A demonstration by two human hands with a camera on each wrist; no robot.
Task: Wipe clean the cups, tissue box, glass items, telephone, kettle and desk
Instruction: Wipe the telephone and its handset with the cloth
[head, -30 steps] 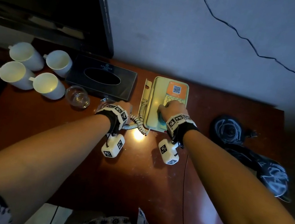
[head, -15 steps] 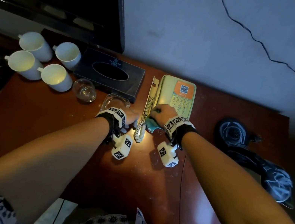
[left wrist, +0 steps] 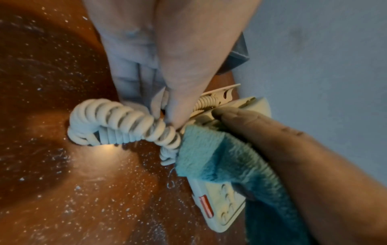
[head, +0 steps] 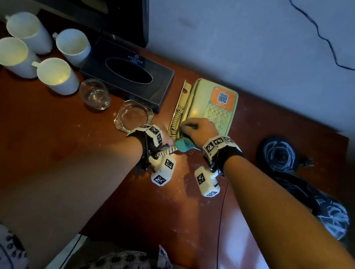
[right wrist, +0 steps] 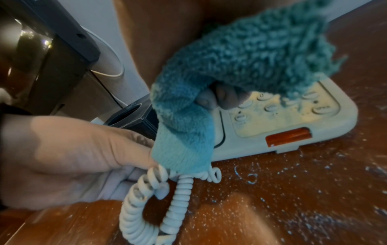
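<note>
Right hand (head: 198, 129) is down on the near left corner of the phone (head: 212, 107), fingers bunched round the teal cloth (right wrist: 240, 54), which drapes off the base toward the cord (left wrist: 123, 119). Left hand (right wrist: 69, 154) sits just beside it, thumb and fingers pinching the coiled cord where it loops onto the desk (head: 53, 136), so the two hands are close together, nearly touching at the cloth. The phone sits at the back of the desk by the wall, between the tissue box (head: 128, 73) and a dark bundle off to the right (can't tell what that is). The handset isn't clearly visible from here. My read: this is the cord and cradle edge being wiped. To do it well, keep that left pinch steady so the coil is taut, wrap the cloth around the coil and draw it along, not just dab. Go lightly near the keys (right wrist: 272, 107), which look dusty, so work the cloth into the gaps. The desk is speckled with white grit, and I'd leave that for last. Four cups (head: 56, 75), a glass (head: 94, 93) and an ashtray (head: 133, 116) wait off to the left.
</note>
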